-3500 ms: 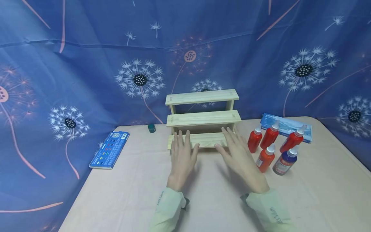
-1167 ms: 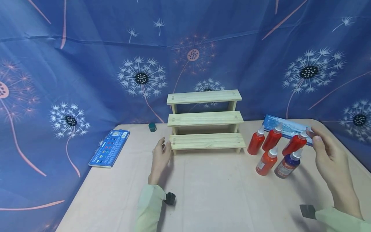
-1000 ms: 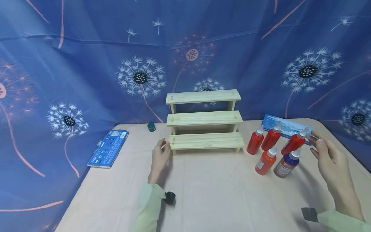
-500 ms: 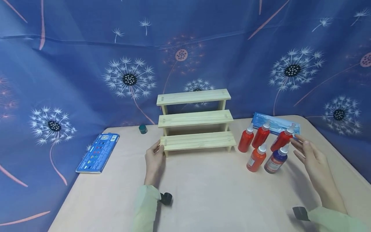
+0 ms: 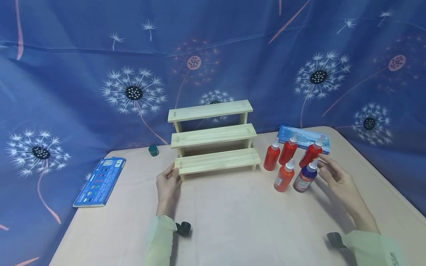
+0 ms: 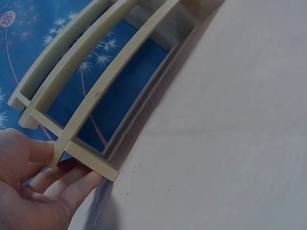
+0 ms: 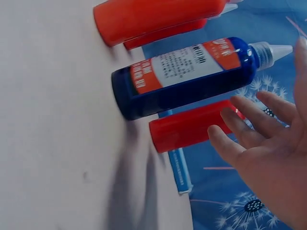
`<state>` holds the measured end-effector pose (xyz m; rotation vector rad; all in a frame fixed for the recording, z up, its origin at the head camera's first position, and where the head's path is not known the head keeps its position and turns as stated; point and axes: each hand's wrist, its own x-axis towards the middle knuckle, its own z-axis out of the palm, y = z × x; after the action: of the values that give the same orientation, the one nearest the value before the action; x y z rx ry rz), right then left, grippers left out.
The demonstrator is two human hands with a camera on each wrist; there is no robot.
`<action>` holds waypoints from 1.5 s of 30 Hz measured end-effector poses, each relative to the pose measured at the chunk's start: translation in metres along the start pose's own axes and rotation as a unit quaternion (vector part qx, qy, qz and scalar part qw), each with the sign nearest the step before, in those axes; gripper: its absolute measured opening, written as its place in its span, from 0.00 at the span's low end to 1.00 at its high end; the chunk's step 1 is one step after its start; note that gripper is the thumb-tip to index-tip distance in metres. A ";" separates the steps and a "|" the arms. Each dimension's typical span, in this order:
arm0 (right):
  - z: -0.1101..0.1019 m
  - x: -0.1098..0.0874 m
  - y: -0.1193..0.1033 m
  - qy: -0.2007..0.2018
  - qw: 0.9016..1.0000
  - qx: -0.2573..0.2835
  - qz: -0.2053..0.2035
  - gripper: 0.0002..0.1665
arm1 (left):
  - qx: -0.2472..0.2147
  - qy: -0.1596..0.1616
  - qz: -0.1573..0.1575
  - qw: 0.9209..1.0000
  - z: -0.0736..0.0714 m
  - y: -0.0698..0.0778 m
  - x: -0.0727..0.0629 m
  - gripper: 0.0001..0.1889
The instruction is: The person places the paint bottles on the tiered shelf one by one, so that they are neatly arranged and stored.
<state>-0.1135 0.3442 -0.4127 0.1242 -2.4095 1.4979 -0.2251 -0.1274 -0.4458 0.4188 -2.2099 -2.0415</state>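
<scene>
A three-tier wooden display stand (image 5: 216,160) stands on the table against the backdrop. At the left end of its lowest plank, my left hand (image 5: 167,186) grips with the thumb at the plank's end and the fingers behind and under it by the leg. My right hand (image 5: 339,181) has its fingers apart beside a dark blue squeeze bottle (image 5: 304,179) with a white nozzle cap; it holds nothing. In the right wrist view, its fingertips overlap a red bottle (image 7: 177,129) behind the blue one. An orange bottle (image 5: 284,178) stands left of the blue bottle.
More red bottles (image 5: 271,157) stand upright between the stand and the right hand. Behind them lies a flat blue box (image 5: 304,137). Another blue box (image 5: 100,183) rests at the table's left edge, and a small green jar (image 5: 154,150) sits near the back.
Both hands have left the front of the stand: the left went to its left end, the right out past the bottles, then in toward the blue bottle. The head view has turned right.
</scene>
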 end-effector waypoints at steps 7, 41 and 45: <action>0.005 -0.003 0.006 -0.009 0.999 -0.041 0.007 0.38 | 0.000 0.004 -0.004 1.000 -0.002 -0.001 0.000 0.22; 0.029 -0.004 0.001 -0.018 0.978 -0.068 0.197 0.51 | -0.011 0.021 -0.008 1.000 0.003 -0.002 0.001 0.21; 0.023 -0.002 -0.008 -0.016 0.979 -0.088 0.181 0.48 | -0.010 0.020 -0.007 1.000 0.001 -0.001 0.000 0.21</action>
<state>-0.1141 0.3201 -0.4154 -0.3504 -2.6830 1.4178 -0.2251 -0.1261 -0.4473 0.4690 -2.1673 -2.0427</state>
